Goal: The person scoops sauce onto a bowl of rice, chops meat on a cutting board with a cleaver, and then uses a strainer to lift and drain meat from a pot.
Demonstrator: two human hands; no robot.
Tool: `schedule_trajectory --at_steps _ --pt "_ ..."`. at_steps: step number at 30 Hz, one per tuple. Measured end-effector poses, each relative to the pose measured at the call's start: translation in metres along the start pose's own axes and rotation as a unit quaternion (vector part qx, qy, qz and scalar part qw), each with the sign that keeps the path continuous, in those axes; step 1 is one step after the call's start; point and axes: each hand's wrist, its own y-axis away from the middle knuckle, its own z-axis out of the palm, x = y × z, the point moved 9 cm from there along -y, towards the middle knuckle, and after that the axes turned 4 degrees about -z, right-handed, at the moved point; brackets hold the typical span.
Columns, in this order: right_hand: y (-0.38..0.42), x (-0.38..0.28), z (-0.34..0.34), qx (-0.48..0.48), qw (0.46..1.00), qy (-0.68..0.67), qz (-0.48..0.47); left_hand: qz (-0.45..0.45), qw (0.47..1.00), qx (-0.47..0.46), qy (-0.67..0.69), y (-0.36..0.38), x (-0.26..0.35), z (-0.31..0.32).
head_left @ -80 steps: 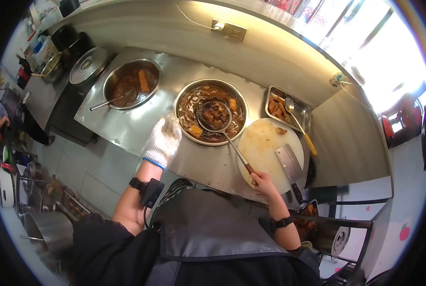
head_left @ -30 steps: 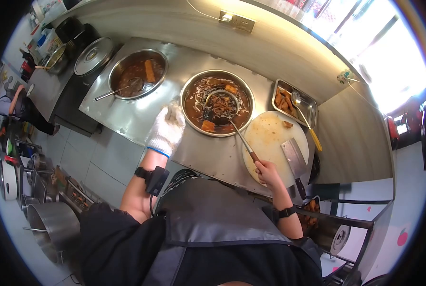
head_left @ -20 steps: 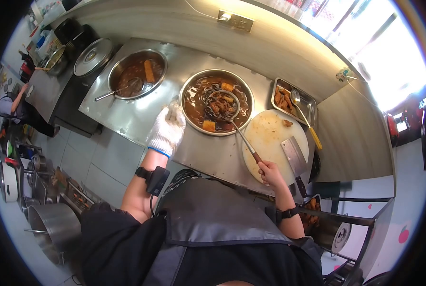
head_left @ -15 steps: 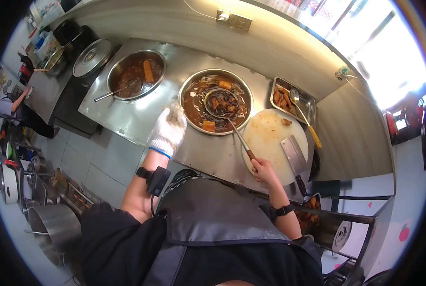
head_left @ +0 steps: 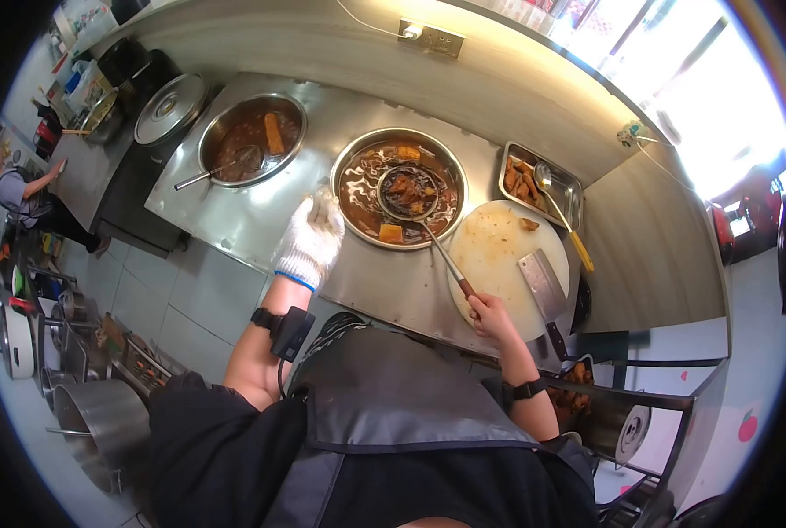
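My right hand point(head_left: 492, 318) is closed around the wooden-ended handle of a strainer ladle point(head_left: 408, 192). Its round bowl sits in the dark broth of the middle pot point(head_left: 460, 167) and holds brown pieces of food. Orange-brown blocks point(head_left: 391, 233) float beside the ladle. In a white knitted glove, my left hand point(head_left: 310, 238) hovers by the pot's left rim. Its fingers are loosely bent and apart, with nothing visible in them. A round white cutting board point(head_left: 490, 255) lies right of the pot, bearing a cleaver point(head_left: 543, 286) and a small brown scrap point(head_left: 528, 224).
Another pot point(head_left: 301, 141) of broth at the left holds a skimmer point(head_left: 248, 158) and a brown block. A metal tray point(head_left: 572, 198) with brown pieces and a yellow-handled spoon stands behind the board. A lid point(head_left: 171, 107) lies farther left. Another person point(head_left: 36, 194) stands at the far left.
The strainer ladle's bowl has shifted slightly and sits lower in the broth. The floating blocks have drifted a little. My left hand has hardly moved.
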Motion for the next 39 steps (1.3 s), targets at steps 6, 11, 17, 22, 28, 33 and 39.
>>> schedule_trajectory --at_steps 6,11,17,22,28,33,39 --pt "0.004 -0.005 -0.008 0.012 1.000 0.020 -0.004 0.004 1.000 -0.010 -0.006 -0.003 0.003 -0.003" --pt "-0.003 0.003 0.005 0.005 1.000 0.019 -0.004 -0.002 1.000 -0.005 -0.005 -0.002 -0.001 0.000" --pt "0.010 -0.008 -0.006 0.016 0.999 0.040 -0.003 0.002 1.000 -0.016 0.010 -0.006 0.003 -0.004" --pt "-0.004 -0.001 0.011 0.006 0.999 0.043 -0.016 0.002 1.000 -0.004 0.007 -0.005 0.000 -0.004" --pt "0.006 0.001 0.000 -0.009 1.000 0.027 0.006 0.001 1.000 -0.022 0.004 -0.008 0.002 -0.003" --pt "0.001 0.001 0.008 0.002 1.000 0.019 -0.011 0.009 1.000 -0.002 0.006 -0.006 0.002 -0.004" --pt "0.007 0.002 0.003 -0.015 1.000 0.019 0.006 0.005 1.000 -0.012 0.008 -0.006 0.001 -0.001"
